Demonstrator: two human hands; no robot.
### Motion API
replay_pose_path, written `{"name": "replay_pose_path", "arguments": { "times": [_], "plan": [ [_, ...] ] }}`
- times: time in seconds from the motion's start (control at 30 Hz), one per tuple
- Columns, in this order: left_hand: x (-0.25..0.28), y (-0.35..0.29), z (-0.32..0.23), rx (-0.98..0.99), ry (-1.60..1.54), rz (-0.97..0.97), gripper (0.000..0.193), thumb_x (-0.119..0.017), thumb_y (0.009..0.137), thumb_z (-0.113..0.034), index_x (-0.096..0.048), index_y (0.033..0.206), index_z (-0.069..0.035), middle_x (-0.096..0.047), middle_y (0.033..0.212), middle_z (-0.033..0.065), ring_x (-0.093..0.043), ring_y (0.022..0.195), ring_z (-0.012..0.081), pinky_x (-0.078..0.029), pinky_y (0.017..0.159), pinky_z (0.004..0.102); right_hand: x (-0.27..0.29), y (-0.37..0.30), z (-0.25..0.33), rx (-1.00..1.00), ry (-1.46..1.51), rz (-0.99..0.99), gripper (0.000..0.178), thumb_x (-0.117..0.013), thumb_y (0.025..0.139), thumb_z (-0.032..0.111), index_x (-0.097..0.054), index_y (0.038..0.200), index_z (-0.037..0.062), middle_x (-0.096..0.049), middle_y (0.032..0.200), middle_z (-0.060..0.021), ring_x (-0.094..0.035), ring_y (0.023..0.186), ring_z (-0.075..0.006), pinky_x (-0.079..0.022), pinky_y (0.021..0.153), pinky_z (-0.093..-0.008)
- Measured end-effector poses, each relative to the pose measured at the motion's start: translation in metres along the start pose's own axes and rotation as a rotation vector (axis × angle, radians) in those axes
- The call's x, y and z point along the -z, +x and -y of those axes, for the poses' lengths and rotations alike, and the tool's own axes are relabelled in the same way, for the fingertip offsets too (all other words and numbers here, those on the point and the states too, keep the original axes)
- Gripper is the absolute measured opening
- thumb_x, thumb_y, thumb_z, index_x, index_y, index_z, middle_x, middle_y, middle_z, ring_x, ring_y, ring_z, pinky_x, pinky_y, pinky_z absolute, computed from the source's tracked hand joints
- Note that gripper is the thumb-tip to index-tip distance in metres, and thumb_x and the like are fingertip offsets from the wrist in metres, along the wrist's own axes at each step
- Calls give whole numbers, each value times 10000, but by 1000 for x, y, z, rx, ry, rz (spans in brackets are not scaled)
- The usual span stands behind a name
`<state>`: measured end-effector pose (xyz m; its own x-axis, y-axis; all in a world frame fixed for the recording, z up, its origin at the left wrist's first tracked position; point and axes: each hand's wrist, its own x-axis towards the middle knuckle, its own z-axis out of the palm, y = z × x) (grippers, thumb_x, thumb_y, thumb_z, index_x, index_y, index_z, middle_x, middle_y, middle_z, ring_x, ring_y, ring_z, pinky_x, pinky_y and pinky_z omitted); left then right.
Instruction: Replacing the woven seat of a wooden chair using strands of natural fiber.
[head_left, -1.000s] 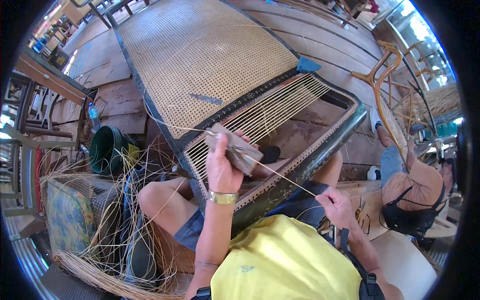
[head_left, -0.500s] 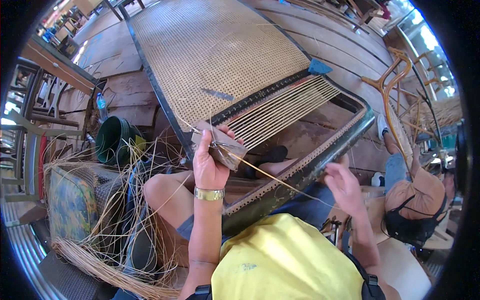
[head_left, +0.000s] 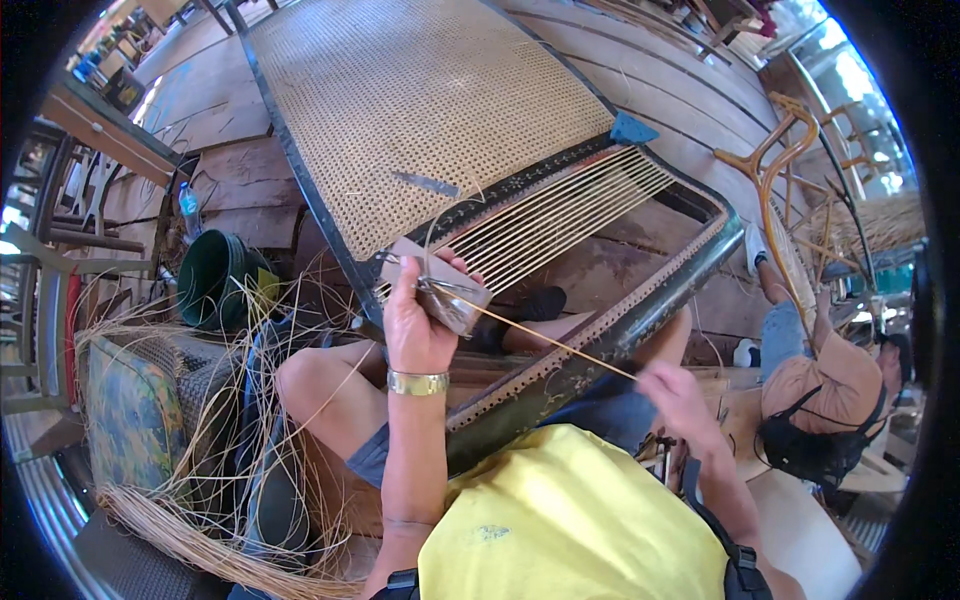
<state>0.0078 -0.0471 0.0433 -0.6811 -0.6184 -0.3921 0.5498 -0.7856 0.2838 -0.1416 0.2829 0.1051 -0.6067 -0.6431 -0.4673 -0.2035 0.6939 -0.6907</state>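
Observation:
My left hand (head_left: 418, 335) is closed around a small wooden block (head_left: 462, 314) with metal pieces on its top face. A thin cane strand (head_left: 560, 347) runs from the block toward the right and ends at my right hand (head_left: 680, 400), whose slightly blurred fingers are pinched on it. Both hands are above a dark wooden frame (head_left: 640, 335) with a row of small holes along its near rail. Parallel cane strands (head_left: 560, 215) stretch across the frame's near opening. Beyond them lies a finished woven cane panel (head_left: 420, 110), with a flat grey blade (head_left: 427, 184) resting on it.
Loose cane strands (head_left: 215, 535) tangle and bundle at my left. Near them stand a dark green bucket (head_left: 212, 280) and a plastic bottle (head_left: 188, 200). A blue piece (head_left: 632, 128) sits on the frame's right edge. At right, another person (head_left: 825, 385) sits beside a bent wooden chair frame (head_left: 775, 180).
My right hand has moved slightly left and down, and its spread fingers have closed on the cane strand. The strand looks straighter. My left hand keeps its hold on the block.

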Motion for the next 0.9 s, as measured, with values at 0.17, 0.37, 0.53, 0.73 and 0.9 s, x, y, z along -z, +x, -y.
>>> {"name": "replay_pose_path", "arguments": {
  "times": [0.17, 0.37, 0.53, 0.73, 0.9],
  "plan": [
    [-3, 6, -19, -71, 13, -37, 339, -568, 1006, -320, -525, 1171, -26, -645, 1044, 133, -638, 951, 260, -545, 885, 515, 70, -73, -115, -149, -621, -100, 282, -579, 946, 270, -659, 1020, 9, -668, 872, -178, -639, 835, -396, -503, 782, -460],
    [-5, -4, 12, -3, 154, 51, 333, -579, 1000, -319, -556, 1122, -9, -654, 1008, 126, -654, 902, 260, -577, 829, 505, -6, 7, 59, 303, -115, -349, 337, -655, 912, 137, -596, 1218, 8, -654, 1106, -170, -651, 1031, -268, -502, 887, -362],
    [-28, -22, 46, 80, 173, 16, 269, -569, 1007, -305, -492, 1138, -83, -640, 1025, 124, -655, 893, 265, -593, 791, 519, -68, 40, 100, 184, 455, 78, 313, -623, 973, 189, -550, 1188, -26, -659, 906, -110, -630, 834, -180, -514, 759, -324],
    [-12, -6, 28, 87, 64, 32, 366, -566, 1005, -339, -548, 1135, 3, -642, 1007, 120, -650, 904, 253, -577, 838, 503, -24, -8, 6, 59, 94, -177, 181, -592, 959, 157, -643, 901, -8, -634, 773, -94, -580, 735, -142, -480, 699, -301],
    [-16, 3, 20, 4, 148, 11, 292, -584, 999, -320, -517, 1141, -74, -645, 1018, 122, -656, 890, 262, -594, 772, 505, 50, -81, -116, -144, -310, -239, 191, -579, 945, 172, -640, 1005, 1, -638, 836, -171, -638, 797, -285, -498, 739, -373]
  ]
}}
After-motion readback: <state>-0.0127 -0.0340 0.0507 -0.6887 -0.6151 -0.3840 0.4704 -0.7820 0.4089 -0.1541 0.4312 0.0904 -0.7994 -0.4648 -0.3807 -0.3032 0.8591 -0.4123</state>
